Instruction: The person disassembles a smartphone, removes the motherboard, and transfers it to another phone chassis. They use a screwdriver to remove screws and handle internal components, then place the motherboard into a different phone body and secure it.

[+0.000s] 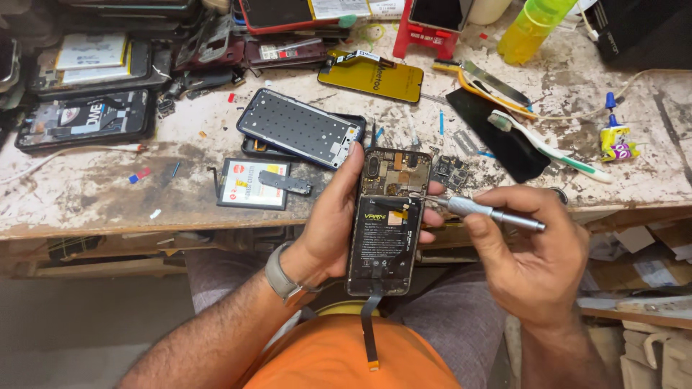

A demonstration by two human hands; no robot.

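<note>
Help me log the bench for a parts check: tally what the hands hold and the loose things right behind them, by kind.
Opened phone in left hand: 1
Screwdriver in right hand: 1
Phone frame: 1
Loose battery: 1
Small circuit board: 1
Toothbrush: 1
Total: 6

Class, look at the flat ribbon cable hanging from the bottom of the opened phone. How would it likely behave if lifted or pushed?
The ribbon cable is probably floppy: it dangles from the opened phone in the left hand. It looks thin and light, so a push would likely bend it. It may tear or crease easily.
</note>
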